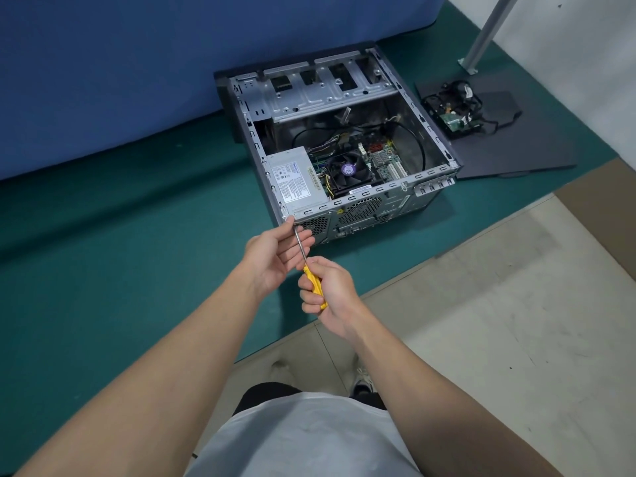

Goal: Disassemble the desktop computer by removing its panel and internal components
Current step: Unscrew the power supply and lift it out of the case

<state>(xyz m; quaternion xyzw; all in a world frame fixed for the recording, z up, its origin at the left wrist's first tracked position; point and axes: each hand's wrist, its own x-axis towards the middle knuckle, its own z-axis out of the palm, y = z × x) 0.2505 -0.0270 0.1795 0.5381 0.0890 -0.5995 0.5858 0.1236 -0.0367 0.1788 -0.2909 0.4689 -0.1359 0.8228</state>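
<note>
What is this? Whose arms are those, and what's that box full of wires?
The camera sits on a person's head, looking down, so those are their own arms. The box is a desktop computer lying on a green mat with its side open. Inside are a grey power supply, a fan and wires. The right hand grips a screwdriver by its yellow handle; the left hand steadies its metal shaft, with the tip at the box's near corner. The side panel lies to the right, carrying a loose part with cables.
</note>
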